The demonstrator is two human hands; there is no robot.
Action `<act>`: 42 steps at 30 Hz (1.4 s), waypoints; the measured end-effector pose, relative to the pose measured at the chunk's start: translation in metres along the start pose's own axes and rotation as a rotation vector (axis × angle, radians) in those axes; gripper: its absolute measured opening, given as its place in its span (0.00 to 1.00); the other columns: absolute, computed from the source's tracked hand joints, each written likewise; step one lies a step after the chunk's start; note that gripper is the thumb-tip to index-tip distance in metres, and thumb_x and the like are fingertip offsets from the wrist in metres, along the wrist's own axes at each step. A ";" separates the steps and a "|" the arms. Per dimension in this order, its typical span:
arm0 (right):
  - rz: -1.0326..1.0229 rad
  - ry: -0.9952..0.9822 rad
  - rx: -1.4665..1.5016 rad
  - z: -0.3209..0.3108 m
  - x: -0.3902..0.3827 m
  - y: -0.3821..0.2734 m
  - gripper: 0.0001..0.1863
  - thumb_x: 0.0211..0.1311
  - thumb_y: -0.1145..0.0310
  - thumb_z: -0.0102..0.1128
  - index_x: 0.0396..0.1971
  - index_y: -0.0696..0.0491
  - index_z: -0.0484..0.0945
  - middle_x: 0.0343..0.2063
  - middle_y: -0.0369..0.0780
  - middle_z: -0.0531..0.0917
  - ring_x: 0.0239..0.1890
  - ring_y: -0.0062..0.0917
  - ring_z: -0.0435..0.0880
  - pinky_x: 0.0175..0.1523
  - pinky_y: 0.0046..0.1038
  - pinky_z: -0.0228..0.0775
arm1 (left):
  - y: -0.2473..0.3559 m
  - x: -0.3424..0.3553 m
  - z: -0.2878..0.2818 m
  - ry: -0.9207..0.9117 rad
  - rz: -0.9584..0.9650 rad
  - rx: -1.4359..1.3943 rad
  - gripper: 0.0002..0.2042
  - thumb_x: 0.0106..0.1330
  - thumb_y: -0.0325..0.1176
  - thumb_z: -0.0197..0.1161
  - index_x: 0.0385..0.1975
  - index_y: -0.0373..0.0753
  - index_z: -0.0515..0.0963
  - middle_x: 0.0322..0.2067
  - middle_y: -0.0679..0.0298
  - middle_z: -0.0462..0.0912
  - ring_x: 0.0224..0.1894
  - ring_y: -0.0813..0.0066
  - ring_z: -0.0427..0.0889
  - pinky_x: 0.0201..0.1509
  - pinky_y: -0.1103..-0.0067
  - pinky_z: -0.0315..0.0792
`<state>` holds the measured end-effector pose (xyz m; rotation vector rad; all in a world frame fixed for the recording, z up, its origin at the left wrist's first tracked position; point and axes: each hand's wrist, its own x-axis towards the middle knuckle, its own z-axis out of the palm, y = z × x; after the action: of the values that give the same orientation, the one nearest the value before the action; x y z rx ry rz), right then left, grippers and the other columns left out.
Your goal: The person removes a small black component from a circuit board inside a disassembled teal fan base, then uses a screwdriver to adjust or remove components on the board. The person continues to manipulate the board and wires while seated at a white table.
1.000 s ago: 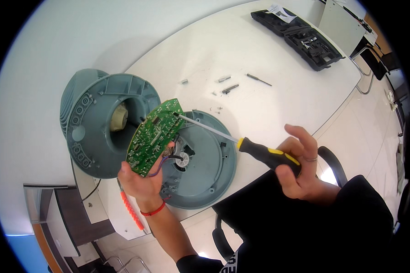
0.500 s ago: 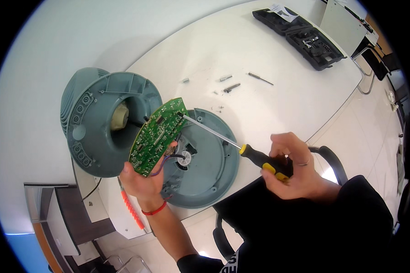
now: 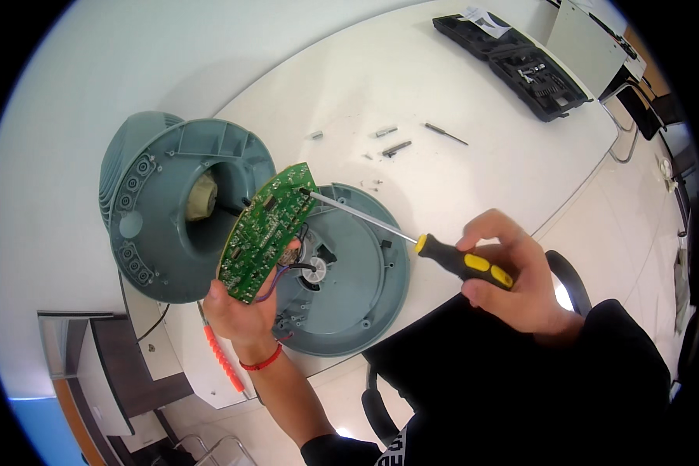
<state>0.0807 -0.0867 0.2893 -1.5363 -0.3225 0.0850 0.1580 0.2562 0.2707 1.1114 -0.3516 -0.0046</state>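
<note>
A green curved circuit board (image 3: 266,229) is gripped along its lower end by my left hand (image 3: 245,314), thumb at its edge and fingers behind it. My right hand (image 3: 512,276) holds the black and yellow handle of a screwdriver (image 3: 462,260) between thumb and fingers. The dark tip of its long shaft meets the board near the upper right edge. Under the board lies a round grey-green plastic base (image 3: 365,287), with a white hub and wires at its middle. Left of it leans a grey-green housing (image 3: 151,225) with a wide round opening.
Small metal bits (image 3: 397,147), a thin dark rod (image 3: 446,133) and tiny screws (image 3: 377,184) lie on the white table (image 3: 287,93). An open black tool case (image 3: 536,81) is at the far right. An orange-red coiled tool (image 3: 224,359) lies by the near left edge.
The screwdriver handle has turned, and my right-hand fingers have shifted their grip around it. The board has moved very slightly left in my left hand.
</note>
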 end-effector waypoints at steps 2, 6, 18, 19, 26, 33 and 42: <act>-0.254 0.069 -0.256 0.001 0.003 0.002 0.17 0.66 0.80 0.60 0.53 0.57 0.71 0.41 0.40 0.75 0.27 0.17 0.82 0.34 0.15 0.72 | 0.000 -0.001 0.000 -0.019 0.001 0.029 0.47 0.65 0.65 0.55 0.68 0.23 0.66 0.65 0.41 0.73 0.63 0.41 0.76 0.65 0.50 0.69; 0.074 0.057 0.301 0.007 -0.002 0.003 0.13 0.73 0.79 0.53 0.54 0.58 0.70 0.40 0.39 0.75 0.22 0.15 0.82 0.26 0.13 0.72 | 0.001 0.003 0.006 -0.032 0.009 0.097 0.52 0.64 0.67 0.55 0.69 0.16 0.61 0.67 0.38 0.68 0.63 0.47 0.76 0.67 0.58 0.71; -0.297 0.134 -0.537 0.007 0.001 0.014 0.21 0.66 0.78 0.66 0.57 0.58 0.71 0.34 0.38 0.78 0.19 0.13 0.77 0.25 0.16 0.68 | -0.002 0.004 0.010 0.018 0.013 0.162 0.49 0.62 0.68 0.56 0.67 0.23 0.69 0.63 0.41 0.75 0.61 0.42 0.78 0.66 0.53 0.70; -0.113 0.136 -0.346 0.008 0.001 0.010 0.20 0.68 0.76 0.64 0.57 0.58 0.71 0.33 0.38 0.79 0.19 0.13 0.77 0.25 0.16 0.68 | -0.002 0.004 0.010 0.012 0.010 0.183 0.49 0.61 0.68 0.56 0.67 0.23 0.69 0.64 0.41 0.75 0.62 0.43 0.77 0.66 0.53 0.69; 0.451 0.014 0.542 0.002 0.005 0.007 0.20 0.70 0.72 0.64 0.57 0.58 0.69 0.34 0.39 0.79 0.19 0.13 0.76 0.24 0.12 0.67 | 0.005 0.006 0.019 -0.031 0.015 0.253 0.53 0.60 0.69 0.59 0.69 0.21 0.65 0.68 0.39 0.69 0.66 0.47 0.74 0.66 0.61 0.70; 0.269 0.095 0.139 0.006 -0.012 0.020 0.18 0.64 0.79 0.69 0.52 0.55 0.77 0.34 0.39 0.78 0.32 0.20 0.88 0.28 0.14 0.74 | 0.006 0.011 0.026 -0.134 0.084 0.432 0.57 0.54 0.76 0.62 0.68 0.25 0.69 0.69 0.37 0.67 0.69 0.52 0.73 0.61 0.72 0.76; 0.323 0.146 0.408 0.018 -0.041 0.040 0.18 0.70 0.78 0.62 0.57 0.55 0.71 0.35 0.36 0.77 0.24 0.13 0.70 0.32 0.17 0.66 | 0.010 0.006 0.029 -0.243 0.048 0.466 0.53 0.49 0.71 0.69 0.66 0.29 0.72 0.68 0.40 0.69 0.60 0.60 0.76 0.66 0.69 0.68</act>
<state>0.0431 -0.0782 0.2433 -1.1684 0.0624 0.2741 0.1536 0.2346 0.2929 1.5685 -0.6181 -0.0161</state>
